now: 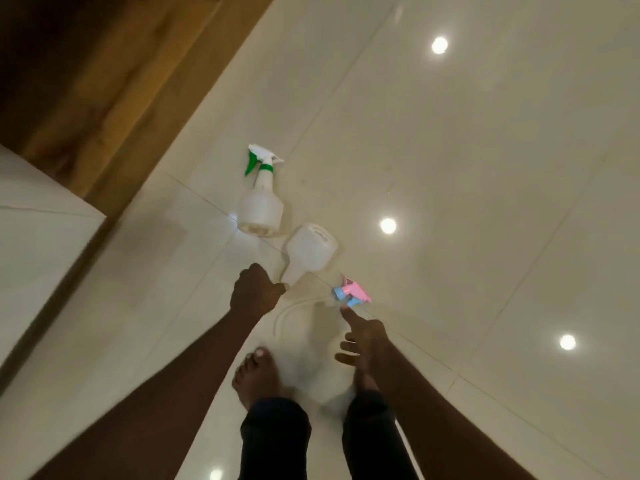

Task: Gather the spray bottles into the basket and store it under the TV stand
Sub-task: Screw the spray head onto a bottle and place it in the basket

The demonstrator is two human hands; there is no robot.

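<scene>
The left hand (256, 289) grips the neck of the headless white plastic bottle (310, 252), which lies pointing back toward the person; the right hand (363, 336), fingers spread, touches the detached pink-and-blue trigger head (351, 294) just ahead.

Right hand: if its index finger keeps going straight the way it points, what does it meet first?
Most likely the pink-and-blue spray head, just beyond the right hand's index fingertip; it lies detached from the white bottle. Depth is unclear.

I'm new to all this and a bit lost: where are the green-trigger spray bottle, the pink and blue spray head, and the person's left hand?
Green-trigger spray bottle (260, 204): head view, on its white body.
Pink and blue spray head (351, 293): head view, on its pink top.
Left hand (256, 291): head view, on its back.
</scene>
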